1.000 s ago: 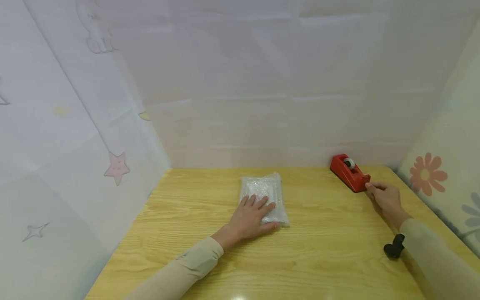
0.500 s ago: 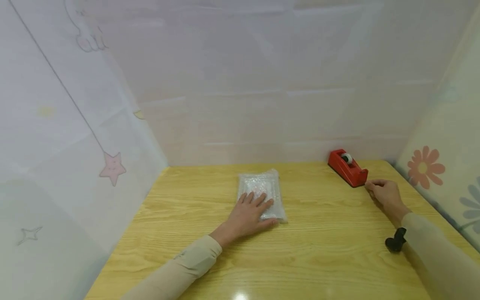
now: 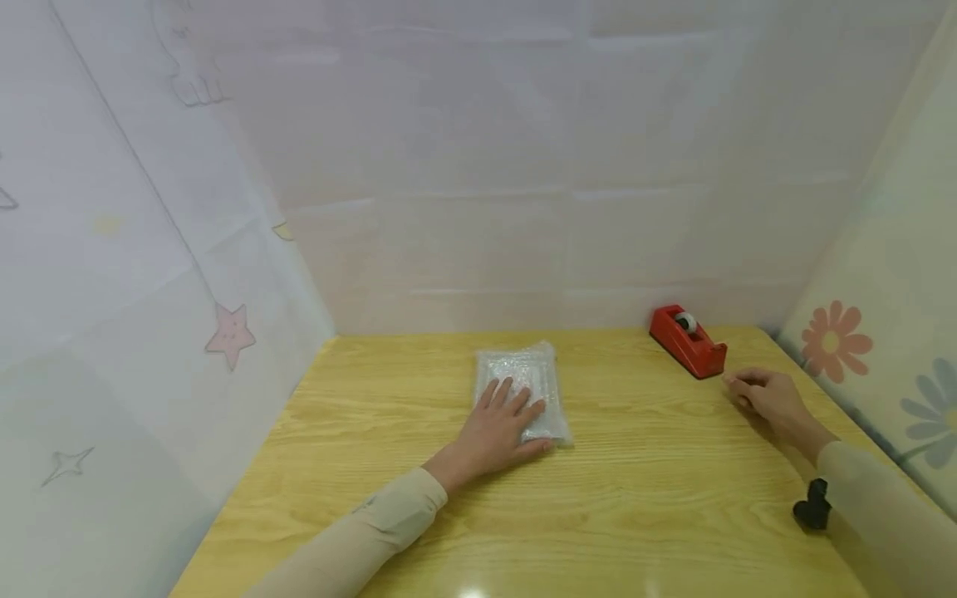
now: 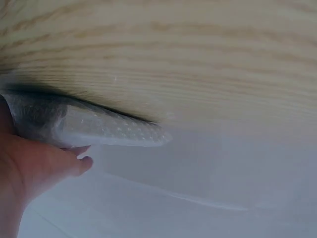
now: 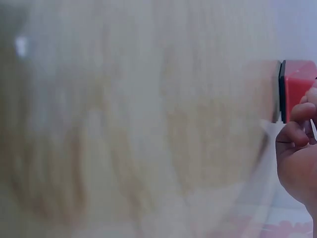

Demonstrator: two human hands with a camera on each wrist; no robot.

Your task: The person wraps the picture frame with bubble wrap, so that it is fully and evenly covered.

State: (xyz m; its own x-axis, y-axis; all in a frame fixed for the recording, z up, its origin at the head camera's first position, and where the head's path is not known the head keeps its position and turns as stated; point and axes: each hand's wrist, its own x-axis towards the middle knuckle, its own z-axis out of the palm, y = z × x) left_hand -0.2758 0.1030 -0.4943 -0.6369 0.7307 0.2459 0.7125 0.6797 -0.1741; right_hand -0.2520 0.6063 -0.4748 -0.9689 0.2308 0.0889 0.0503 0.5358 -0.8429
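My left hand lies with its fingers spread on a flat bubble-wrapped package. In the left wrist view the bubble wrap shows edge-on beside the thumb. At the right, my right hand is just in front of a red tape dispenser, thumb and index finger pinched together. They appear to hold the end of the clear tape, though the strip is too faint to make out. A tape roll sits in the dispenser. The right wrist view shows the curled fingers close to the red dispenser body.
Both hands work over a wood-grain table. A pale sheet hangs behind it, and printed sheets with stars and flowers stand at the sides. A small black object is at the right sleeve.
My right hand has drawn back a little from the front of the dispenser, fingertips still pinched. The left hand stays on the package. The head view has shifted slightly.
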